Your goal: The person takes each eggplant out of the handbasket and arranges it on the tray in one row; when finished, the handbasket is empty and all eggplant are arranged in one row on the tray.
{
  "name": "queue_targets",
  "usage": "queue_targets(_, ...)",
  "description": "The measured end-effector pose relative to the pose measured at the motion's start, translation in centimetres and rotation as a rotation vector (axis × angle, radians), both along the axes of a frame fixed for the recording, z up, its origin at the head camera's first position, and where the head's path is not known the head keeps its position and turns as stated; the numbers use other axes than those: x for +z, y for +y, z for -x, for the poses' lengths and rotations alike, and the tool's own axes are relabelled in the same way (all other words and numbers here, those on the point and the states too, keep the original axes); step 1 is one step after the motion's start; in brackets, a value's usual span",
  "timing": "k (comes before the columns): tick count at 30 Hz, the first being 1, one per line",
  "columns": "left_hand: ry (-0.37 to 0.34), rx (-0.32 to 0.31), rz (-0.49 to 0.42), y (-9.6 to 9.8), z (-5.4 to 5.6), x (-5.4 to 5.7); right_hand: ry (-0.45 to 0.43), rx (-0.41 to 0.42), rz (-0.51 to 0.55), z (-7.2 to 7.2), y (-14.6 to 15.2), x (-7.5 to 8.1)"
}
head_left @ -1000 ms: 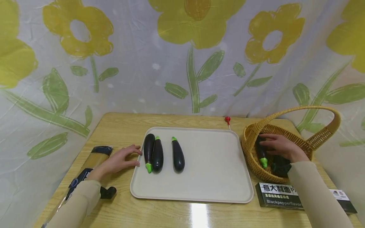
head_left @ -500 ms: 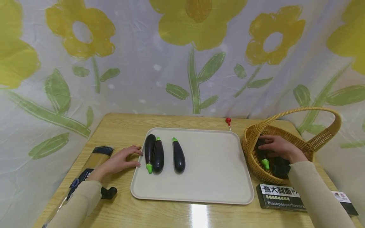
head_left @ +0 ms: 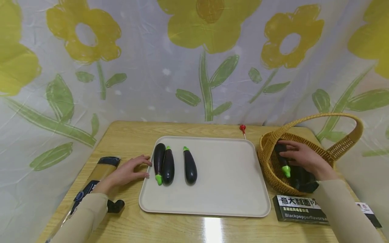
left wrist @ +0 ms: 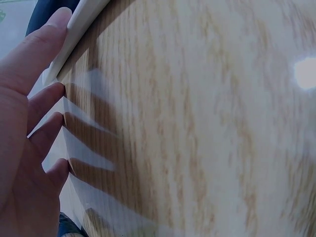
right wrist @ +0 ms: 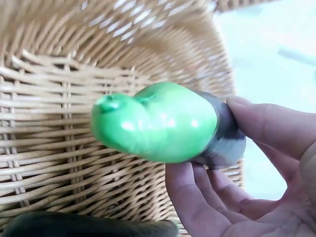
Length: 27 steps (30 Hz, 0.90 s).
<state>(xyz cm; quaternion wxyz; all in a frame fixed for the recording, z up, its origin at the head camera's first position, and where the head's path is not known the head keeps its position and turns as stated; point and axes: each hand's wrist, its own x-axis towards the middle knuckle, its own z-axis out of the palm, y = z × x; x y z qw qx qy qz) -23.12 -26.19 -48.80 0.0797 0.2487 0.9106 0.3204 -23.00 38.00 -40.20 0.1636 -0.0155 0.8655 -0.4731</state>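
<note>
My right hand (head_left: pixel 307 159) is inside the wicker basket (head_left: pixel 275 180), gripping a dark eggplant with a bright green cap (right wrist: pixel 163 123). In the right wrist view the thumb presses one side of it and the fingers curl round the other. Part of another dark, smooth thing (right wrist: pixel 89 226) shows at the bottom of that view. My left hand (head_left: pixel 129 172) lies at the left edge of the cream tray (head_left: pixel 225 175), fingers loosely extended, fingertips at its rim. On the tray lie two eggplants side by side (head_left: pixel 158 158) (head_left: pixel 168 167) and a third eggplant (head_left: pixel 190 167) apart from them.
A black box with Chinese lettering (head_left: pixel 301 214) lies in front of the basket, partly under the right sleeve. A pack of pasta (head_left: pixel 101 168) lies left of the left forearm. Behind the tray stands a small red-topped stick (head_left: pixel 242 128). The basket's tall handle (head_left: pixel 319 116) arches above its opening.
My right hand has shifted slightly right inside the basket, and the eggplant's green cap has moved the same way. The left hand and the three eggplants on the tray have stayed put.
</note>
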Motion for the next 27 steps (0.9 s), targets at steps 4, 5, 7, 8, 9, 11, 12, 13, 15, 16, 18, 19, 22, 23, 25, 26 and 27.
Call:
queue_targets(4,0.001,0.002,-0.003,0.0,0.0,-0.2,0.059,-0.009,-0.039,-1.7,-0.2,0.9)
queue_targets(5,-0.001,0.003,-0.003,-0.1,0.0,-0.3,0.072,-0.012,-0.044,-2.2,-0.2,1.1)
queue_targets(7,-0.006,0.005,-0.003,-0.1,0.0,-0.5,0.094,-0.017,-0.031,-3.3,-0.3,1.5)
queue_targets(8,-0.009,0.006,-0.004,-0.1,0.1,-0.5,0.104,-0.019,-0.023,-3.9,-0.3,1.7)
queue_targets(9,-0.011,0.007,-0.004,-0.1,0.1,-0.6,0.111,-0.02,-0.01,-4.5,-0.4,1.8)
queue_targets(11,-0.014,0.007,-0.007,-0.1,0.1,-0.7,0.124,-0.023,0.012,-5.7,-0.5,2.0)
queue_targets(12,-0.015,0.007,-0.009,-0.1,0.1,-0.7,0.12,-0.028,0.032,-6.4,-0.6,2.1)
queue_targets(13,-0.016,0.007,-0.01,-0.1,0.1,-0.7,0.113,-0.03,0.054,-7.0,-0.7,2.1)
queue_targets(15,-0.014,0.005,-0.013,-0.1,0.1,-0.7,0.098,-0.021,0.108,-8.1,-1.0,2.1)
queue_targets(16,-0.014,0.005,-0.014,-0.2,0.1,-0.7,0.089,-0.016,0.137,-8.5,-1.2,2.1)
queue_targets(18,-0.013,0.005,-0.015,-0.2,0.0,-0.6,0.066,-0.001,0.213,-9.3,-1.5,2.2)
queue_targets(19,-0.013,0.006,-0.016,-0.2,0.0,-0.5,0.063,0.011,0.242,-9.7,-1.6,2.2)
queue_targets(22,-0.015,0.006,-0.014,-0.2,0.0,-0.4,0.053,0.037,0.3,-10.6,-1.9,2.4)
queue_targets(23,-0.014,0.005,-0.015,-0.2,0.0,-0.3,0.051,0.045,0.316,-10.9,-2.0,2.5)
queue_targets(25,-0.012,0.0,-0.016,-0.1,0.1,-0.2,0.05,0.063,0.329,-11.4,-2.2,2.7)
queue_targets(26,-0.009,-0.004,-0.015,-0.1,0.1,-0.1,0.054,0.072,0.329,-11.6,-2.4,2.8)
queue_targets(27,-0.007,-0.007,-0.014,-0.1,0.1,-0.1,0.054,0.08,0.325,-11.8,-2.6,2.9)
